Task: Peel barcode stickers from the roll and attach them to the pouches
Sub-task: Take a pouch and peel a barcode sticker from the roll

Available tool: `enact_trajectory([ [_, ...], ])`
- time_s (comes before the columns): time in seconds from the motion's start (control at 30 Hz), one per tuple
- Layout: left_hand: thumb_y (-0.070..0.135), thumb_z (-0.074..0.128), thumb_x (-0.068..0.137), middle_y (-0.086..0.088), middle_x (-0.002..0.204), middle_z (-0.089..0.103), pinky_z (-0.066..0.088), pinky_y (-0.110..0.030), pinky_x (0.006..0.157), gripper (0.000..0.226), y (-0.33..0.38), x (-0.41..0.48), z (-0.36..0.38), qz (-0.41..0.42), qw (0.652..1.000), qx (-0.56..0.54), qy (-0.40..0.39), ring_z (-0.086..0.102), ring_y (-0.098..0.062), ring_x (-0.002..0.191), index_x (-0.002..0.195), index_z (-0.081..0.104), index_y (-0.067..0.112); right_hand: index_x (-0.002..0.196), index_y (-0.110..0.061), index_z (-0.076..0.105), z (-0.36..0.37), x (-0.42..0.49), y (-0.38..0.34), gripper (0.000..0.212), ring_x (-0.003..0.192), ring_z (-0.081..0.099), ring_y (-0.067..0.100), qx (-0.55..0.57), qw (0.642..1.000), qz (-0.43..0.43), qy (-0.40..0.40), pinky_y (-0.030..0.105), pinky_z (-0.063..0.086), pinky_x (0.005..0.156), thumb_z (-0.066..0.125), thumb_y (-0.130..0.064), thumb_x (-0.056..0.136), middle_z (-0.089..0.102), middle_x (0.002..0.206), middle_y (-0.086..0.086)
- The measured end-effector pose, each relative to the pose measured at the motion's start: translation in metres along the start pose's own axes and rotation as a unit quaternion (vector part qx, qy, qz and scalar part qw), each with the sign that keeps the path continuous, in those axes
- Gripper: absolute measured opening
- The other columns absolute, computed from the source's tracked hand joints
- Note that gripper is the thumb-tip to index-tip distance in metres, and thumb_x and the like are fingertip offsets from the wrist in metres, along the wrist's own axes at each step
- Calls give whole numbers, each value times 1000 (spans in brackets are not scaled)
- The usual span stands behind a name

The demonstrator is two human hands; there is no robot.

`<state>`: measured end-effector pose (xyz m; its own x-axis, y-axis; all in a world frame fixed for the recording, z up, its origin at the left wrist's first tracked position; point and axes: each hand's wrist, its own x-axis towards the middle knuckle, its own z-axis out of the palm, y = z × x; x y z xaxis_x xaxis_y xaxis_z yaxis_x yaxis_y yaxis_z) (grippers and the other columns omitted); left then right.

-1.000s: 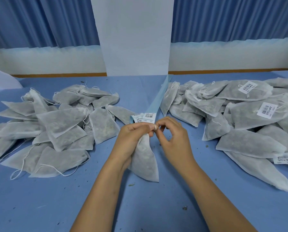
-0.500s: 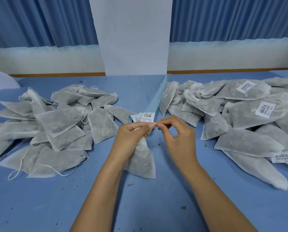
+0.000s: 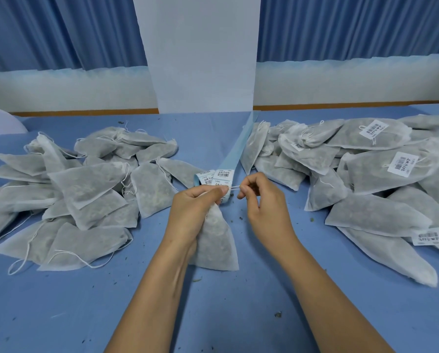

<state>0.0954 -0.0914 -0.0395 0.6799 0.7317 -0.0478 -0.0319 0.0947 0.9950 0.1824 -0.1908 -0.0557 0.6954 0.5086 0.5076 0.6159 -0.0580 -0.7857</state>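
My left hand (image 3: 195, 207) grips the gathered neck of a grey-white mesh pouch (image 3: 217, 243), which hangs down onto the blue table. My right hand (image 3: 261, 200) pinches the pouch's white drawstring (image 3: 235, 187), stretched taut between both hands. Just behind my hands lies the sticker roll's pale blue backing strip (image 3: 235, 154), with white barcode stickers (image 3: 222, 174) at its near end. A pile of pouches without visible stickers (image 3: 85, 189) lies on the left. On the right lies a pile of pouches (image 3: 366, 179), some bearing barcode stickers (image 3: 402, 164).
The blue table (image 3: 213, 314) is speckled with small dark crumbs. A white pillar (image 3: 200, 54) and blue curtains stand behind the table's far edge. Bare table surface lies between the two piles and in front of my arms.
My right hand has drawn to the right, away from the left, pulling the drawstring out taut. The pouch stays in my left hand.
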Motion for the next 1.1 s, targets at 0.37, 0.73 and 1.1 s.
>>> enact_trajectory([
  [0.37, 15, 76, 79, 8, 57, 67, 43, -9, 48, 10, 3, -3, -2, -3, 999, 5, -34, 58, 0, 50, 69, 73, 17, 84, -14, 56, 1, -1, -4, 19, 70, 48, 14, 229, 956, 149, -105, 34, 36, 67, 44, -13, 98, 58, 76, 5],
  [0.73, 19, 75, 78, 4, 62, 71, 45, -11, 48, 16, 2, 0, -7, -30, 999, 13, -26, 62, -2, 53, 63, 78, 21, 78, -6, 59, -4, 1, -8, 13, 58, 55, 8, 273, 953, 113, -65, 18, 46, 64, 57, 2, 88, 63, 69, 2],
  [1.1, 21, 78, 76, 9, 60, 69, 45, -12, 50, 8, 1, 7, -15, -18, 999, 23, -41, 61, 0, 53, 70, 78, 17, 75, -10, 63, -21, 12, 1, 20, 59, 61, 6, 305, 939, 148, 51, 14, 49, 64, 62, 9, 81, 67, 63, -7],
])
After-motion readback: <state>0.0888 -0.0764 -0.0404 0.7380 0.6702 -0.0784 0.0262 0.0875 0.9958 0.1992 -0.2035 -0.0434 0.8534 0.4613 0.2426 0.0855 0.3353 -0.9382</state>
